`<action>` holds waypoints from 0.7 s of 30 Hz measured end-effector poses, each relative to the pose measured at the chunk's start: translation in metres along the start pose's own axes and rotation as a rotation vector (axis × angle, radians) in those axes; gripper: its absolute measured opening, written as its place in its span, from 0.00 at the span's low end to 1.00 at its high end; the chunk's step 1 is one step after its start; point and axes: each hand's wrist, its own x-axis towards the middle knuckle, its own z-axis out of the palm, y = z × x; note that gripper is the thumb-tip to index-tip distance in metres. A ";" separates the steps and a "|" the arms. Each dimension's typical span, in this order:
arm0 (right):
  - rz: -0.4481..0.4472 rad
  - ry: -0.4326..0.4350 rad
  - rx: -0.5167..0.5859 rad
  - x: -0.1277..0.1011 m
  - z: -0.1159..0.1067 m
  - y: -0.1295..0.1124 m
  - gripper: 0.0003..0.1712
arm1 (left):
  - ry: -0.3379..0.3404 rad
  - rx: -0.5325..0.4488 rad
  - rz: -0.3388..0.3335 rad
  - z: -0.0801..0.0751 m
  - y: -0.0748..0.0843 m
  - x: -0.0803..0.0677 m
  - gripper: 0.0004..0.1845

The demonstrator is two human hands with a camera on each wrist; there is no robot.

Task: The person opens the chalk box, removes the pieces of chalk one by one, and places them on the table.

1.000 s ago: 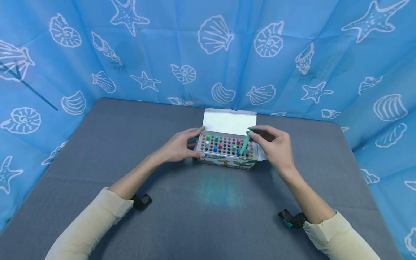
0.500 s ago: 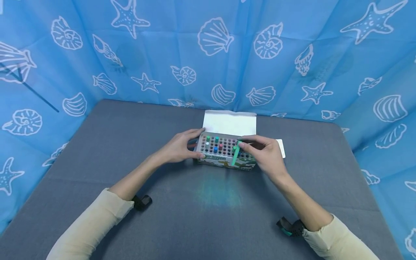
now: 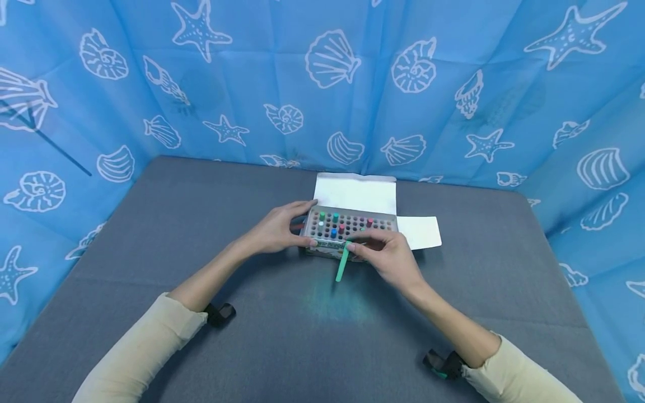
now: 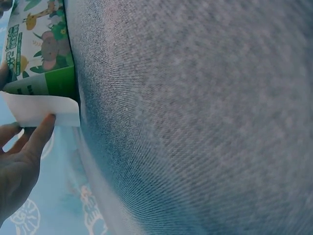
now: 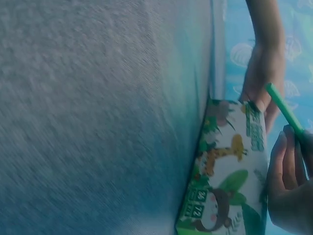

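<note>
Just in front of the box (image 3: 350, 232), green pen (image 3: 342, 264) now sits pulled out and tilted over the surface (image 3: 201, 224), pinched in right hand (image 3: 388, 257) grip; a second ago over the slots. Left hand (image 3: 274, 229) grips box's left end.

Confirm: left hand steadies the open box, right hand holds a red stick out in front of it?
Not quite. The stick is green, not red; the head view shows it, and so does the right wrist view. The rest holds: the left hand steadies the open box, and the right hand holds the stick in front of it.
</note>
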 end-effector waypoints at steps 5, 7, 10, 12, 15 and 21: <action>0.020 -0.049 0.024 -0.001 0.009 0.005 0.12 | -0.004 0.000 -0.010 0.000 0.001 0.000 0.50; 0.028 -0.068 0.036 -0.001 0.012 0.007 0.12 | -0.003 0.003 -0.013 0.000 0.002 0.000 0.50; 0.056 -0.092 0.044 -0.001 0.017 0.011 0.12 | -0.002 0.006 -0.015 0.000 0.002 0.000 0.50; 0.080 -0.112 0.038 -0.001 0.020 0.014 0.13 | -0.003 0.003 -0.016 0.000 0.003 0.000 0.50; 0.107 -0.142 0.028 0.000 0.024 0.018 0.13 | -0.004 0.000 -0.015 -0.001 0.002 0.000 0.50; 0.135 -0.179 0.032 0.000 0.030 0.024 0.14 | -0.004 0.009 -0.011 0.000 0.002 0.000 0.49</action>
